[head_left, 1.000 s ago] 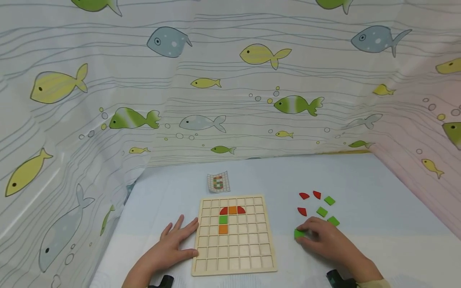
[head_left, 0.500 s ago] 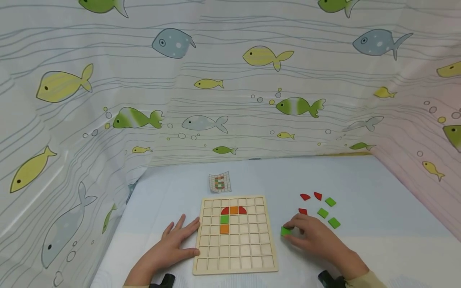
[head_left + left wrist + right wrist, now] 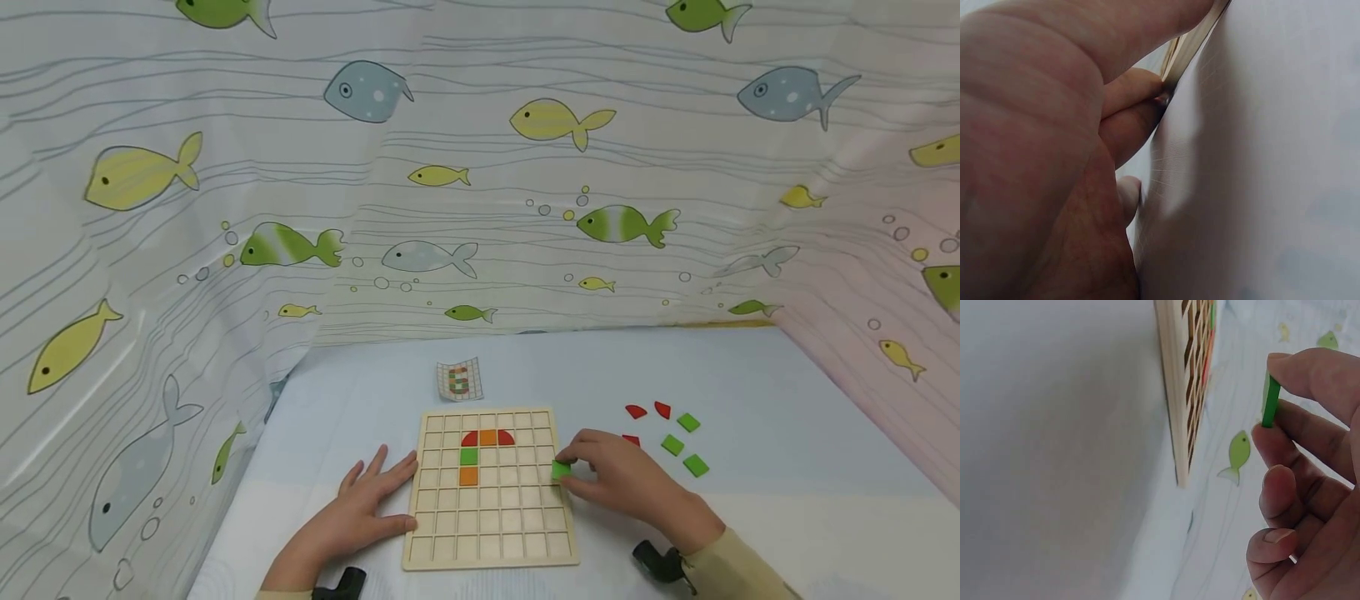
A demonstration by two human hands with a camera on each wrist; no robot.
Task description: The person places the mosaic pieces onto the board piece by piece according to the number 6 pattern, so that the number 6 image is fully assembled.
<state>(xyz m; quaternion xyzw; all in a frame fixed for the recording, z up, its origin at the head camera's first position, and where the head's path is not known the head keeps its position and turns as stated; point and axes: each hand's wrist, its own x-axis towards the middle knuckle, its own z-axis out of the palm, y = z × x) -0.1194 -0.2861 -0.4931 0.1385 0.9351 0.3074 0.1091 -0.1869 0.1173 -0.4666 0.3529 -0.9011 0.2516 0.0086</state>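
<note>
A wooden grid board [image 3: 491, 546] lies on the table. In its upper left cells sit two red quarter-round tiles [image 3: 506, 437], two orange square tiles [image 3: 468, 477] and a green square tile [image 3: 468, 456]. My right hand [image 3: 618, 471] pinches another green square tile [image 3: 561, 472] between thumb and fingers, over the board's right edge. The right wrist view shows that green tile [image 3: 1270, 401] edge-on, held clear of the board [image 3: 1175, 394]. With fingers spread, my left hand [image 3: 360, 508] touches the board's left edge. In the left wrist view its fingers [image 3: 1129, 94] meet that edge.
To the right lie loose red quarter-round tiles [image 3: 662, 409] and green square tiles [image 3: 696, 465]. A small card [image 3: 460, 380] with a coloured grid pattern lies behind the board. A fish-print curtain [image 3: 450, 287] hangs at the back and sides.
My right hand has moved left with the green square tile, from beside the loose tiles to the board's right edge. The left hand keeps its place on the board.
</note>
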